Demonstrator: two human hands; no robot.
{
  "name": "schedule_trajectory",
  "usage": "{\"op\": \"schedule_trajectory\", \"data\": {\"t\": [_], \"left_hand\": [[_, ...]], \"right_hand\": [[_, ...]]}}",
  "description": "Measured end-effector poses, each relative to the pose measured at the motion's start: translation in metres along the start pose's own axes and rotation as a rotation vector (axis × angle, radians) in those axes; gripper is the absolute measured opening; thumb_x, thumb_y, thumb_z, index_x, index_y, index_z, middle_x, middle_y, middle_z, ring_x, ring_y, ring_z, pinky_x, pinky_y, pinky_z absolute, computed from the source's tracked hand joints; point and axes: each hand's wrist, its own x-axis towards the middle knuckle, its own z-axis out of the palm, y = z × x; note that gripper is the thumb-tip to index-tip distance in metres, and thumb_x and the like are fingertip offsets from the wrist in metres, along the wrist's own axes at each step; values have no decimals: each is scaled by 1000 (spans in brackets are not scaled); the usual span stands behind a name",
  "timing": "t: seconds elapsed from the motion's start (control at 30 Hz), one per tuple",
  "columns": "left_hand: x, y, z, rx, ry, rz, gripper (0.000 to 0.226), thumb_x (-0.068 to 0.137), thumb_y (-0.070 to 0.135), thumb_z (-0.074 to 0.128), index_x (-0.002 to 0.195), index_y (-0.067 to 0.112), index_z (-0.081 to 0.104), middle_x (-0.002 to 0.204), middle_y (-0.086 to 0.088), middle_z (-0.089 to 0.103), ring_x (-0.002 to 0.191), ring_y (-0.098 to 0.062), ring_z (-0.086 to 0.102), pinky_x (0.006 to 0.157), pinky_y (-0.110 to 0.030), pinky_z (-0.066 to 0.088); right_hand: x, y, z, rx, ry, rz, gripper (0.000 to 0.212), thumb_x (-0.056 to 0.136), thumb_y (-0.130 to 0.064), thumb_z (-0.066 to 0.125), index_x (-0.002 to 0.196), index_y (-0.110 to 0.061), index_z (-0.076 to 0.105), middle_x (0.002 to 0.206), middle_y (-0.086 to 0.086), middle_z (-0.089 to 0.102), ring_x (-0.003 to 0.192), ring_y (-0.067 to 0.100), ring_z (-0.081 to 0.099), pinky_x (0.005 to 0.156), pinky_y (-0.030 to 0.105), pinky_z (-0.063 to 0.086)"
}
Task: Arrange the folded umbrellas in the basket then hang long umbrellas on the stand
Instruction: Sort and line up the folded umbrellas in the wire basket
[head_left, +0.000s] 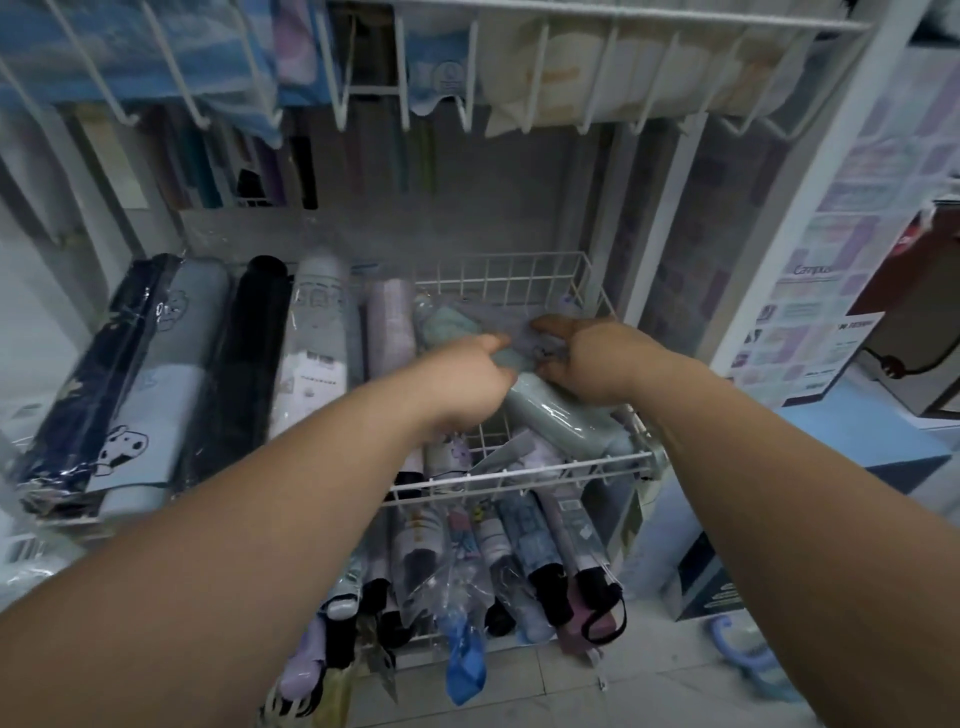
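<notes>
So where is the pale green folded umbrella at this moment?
It lies in the white wire basket, right of centre in the head view, held between the left hand and right hand; the pale green umbrella points toward the basket's front right corner.

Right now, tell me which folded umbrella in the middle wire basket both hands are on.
The pale green plastic-wrapped umbrella lying slantwise at the basket's right; left hand and right hand both touch it, the neighbours lie untouched.
</notes>
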Motion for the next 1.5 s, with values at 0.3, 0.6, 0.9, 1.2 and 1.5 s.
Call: {"op": "schedule_trajectory", "data": {"t": [0.3,0.6,0.9,1.2,1.5], "left_hand": [[21,-4,43,-726,173,-131,55,93,14,62,142,32,47,120,-14,65,105,-32,67,93,-52,57],[24,3,57,-893,378,0,43,91,5,61,113,41,56,104,-4,67,90,-24,70,75,-45,63],[33,-12,12,-596,533,97,46,81,4,53,110,40,58,107,-6,63,78,-20,63,62,-31,56],[47,-31,0,91,159,-56,49,93,19,63,140,31,53,148,-4,49,121,-22,54,78,-11,39],[34,-32,15,505,233,-19,80,78,61,69,147,32,39,154,-15,24,135,-37,36,109,-40,37]], "right_hand": [[1,15,18,329,76,-75,60,97,-44,58,152,-38,36,157,-4,41,139,25,45,110,31,38],[-15,22,11,579,237,-55,52,97,-34,60,147,-32,48,150,-5,51,135,18,49,100,18,35],[-20,9,32,799,302,-18,49,96,-34,64,144,-32,51,149,-8,51,135,16,48,100,21,35],[-21,0,57,835,306,51,48,99,-30,58,147,-31,49,148,-7,53,133,17,51,93,16,31],[-22,1,59,849,332,98,46,99,-29,57,145,-32,51,149,-5,52,135,19,49,94,18,35]]}}
